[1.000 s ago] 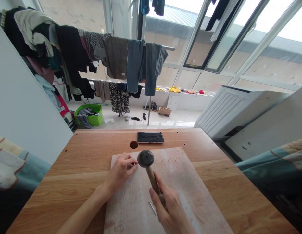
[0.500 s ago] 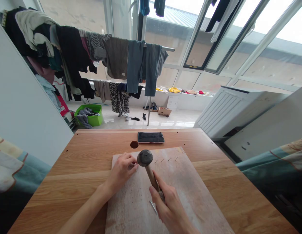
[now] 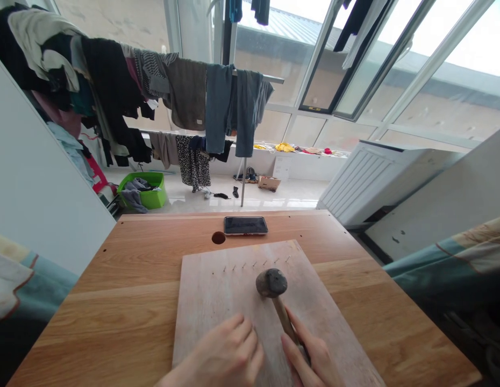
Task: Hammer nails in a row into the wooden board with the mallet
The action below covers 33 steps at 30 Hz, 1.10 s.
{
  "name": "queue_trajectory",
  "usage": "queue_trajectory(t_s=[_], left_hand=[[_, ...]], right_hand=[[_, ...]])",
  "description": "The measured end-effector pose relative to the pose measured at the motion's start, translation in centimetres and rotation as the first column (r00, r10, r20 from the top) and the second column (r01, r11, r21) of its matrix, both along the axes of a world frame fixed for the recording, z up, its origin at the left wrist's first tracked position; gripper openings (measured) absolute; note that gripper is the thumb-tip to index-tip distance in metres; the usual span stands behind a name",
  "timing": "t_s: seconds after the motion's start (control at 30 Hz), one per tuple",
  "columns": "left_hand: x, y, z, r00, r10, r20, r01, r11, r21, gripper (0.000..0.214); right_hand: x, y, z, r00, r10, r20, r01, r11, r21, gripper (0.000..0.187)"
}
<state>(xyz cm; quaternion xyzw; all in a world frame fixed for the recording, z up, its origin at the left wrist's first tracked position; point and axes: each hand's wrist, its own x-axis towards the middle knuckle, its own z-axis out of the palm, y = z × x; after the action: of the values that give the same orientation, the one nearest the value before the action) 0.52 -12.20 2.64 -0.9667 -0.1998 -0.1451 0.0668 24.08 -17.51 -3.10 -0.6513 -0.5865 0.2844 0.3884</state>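
Lower middle: right hand (image 3: 312, 357) wrapped round hammer (image 3: 279, 306). Head (image 3: 271, 283) looks heavy, handle (image 3: 286, 321) stiff; best held low. Left hand (image 3: 229, 349), bottom middle, curled; cannot tell if holding anything.

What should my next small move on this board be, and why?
Perhaps bring your left hand to the dark dot left of the row of nails to stand another there: none seems upright on it, and your right hand holds the mallet.

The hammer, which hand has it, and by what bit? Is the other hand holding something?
The right hand holds the hammer by its lower handle. Whether the curled left hand holds anything can't be told.
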Motion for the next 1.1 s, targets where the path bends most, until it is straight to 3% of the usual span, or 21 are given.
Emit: queue_trajectory(t_s=[0.1,0.2,0.27,0.37,0.43,0.53,0.63,0.87,1.0,1.1], left_hand=[[0.0,0.2,0.0,0.999,-0.051,-0.001,0.051,0.997,0.058,0.01],[-1.3,1.4,0.7,1.0,-0.019,-0.018,0.018,0.999,-0.044,0.012],[-2.9,2.5,1.1,0.996,0.09,-0.018,-0.092,0.981,-0.171,0.022],[-5.7,4.2,1.1,0.947,0.32,0.041,-0.287,0.894,-0.345,0.03],[-7.2,5.3,0.8,0.906,0.415,0.09,-0.344,0.841,-0.417,0.029],[-8.4,6.6,0.6,0.874,0.474,0.105,-0.394,0.818,-0.42,0.027],[-8.4,7.1,1.0,0.876,0.482,0.025,-0.439,0.817,-0.373,0.031],[-7.7,7.1,1.7,0.897,0.439,-0.047,-0.433,0.854,-0.289,0.037],[-8.0,7.8,0.4,0.874,0.453,0.177,-0.332,0.821,-0.464,0.034],[-8.2,8.4,-1.5,0.738,0.56,0.377,-0.233,0.735,-0.636,0.026]], right_hand=[[-0.3,0.3,-0.2,0.999,0.025,-0.029,-0.026,0.999,-0.034,0.061],[-0.9,0.2,0.1,0.994,0.02,-0.103,-0.032,0.993,-0.11,0.066],[-1.1,0.1,0.4,0.987,0.014,-0.157,-0.043,0.982,-0.184,0.068],[-1.2,-0.1,0.9,0.974,0.003,-0.228,-0.065,0.962,-0.264,0.07],[-1.2,-0.1,1.1,0.965,-0.018,-0.261,-0.059,0.957,-0.283,0.071],[-1.2,0.1,1.2,0.958,-0.04,-0.283,-0.044,0.958,-0.283,0.07],[-1.2,0.1,1.3,0.957,-0.037,-0.286,-0.045,0.961,-0.275,0.069],[-1.9,0.0,1.9,0.961,-0.066,-0.268,0.002,0.972,-0.234,0.072],[-2.1,0.0,2.3,0.966,-0.048,-0.253,-0.016,0.97,-0.243,0.072],[-2.2,0.0,2.5,0.969,-0.024,-0.246,-0.041,0.965,-0.259,0.067]])
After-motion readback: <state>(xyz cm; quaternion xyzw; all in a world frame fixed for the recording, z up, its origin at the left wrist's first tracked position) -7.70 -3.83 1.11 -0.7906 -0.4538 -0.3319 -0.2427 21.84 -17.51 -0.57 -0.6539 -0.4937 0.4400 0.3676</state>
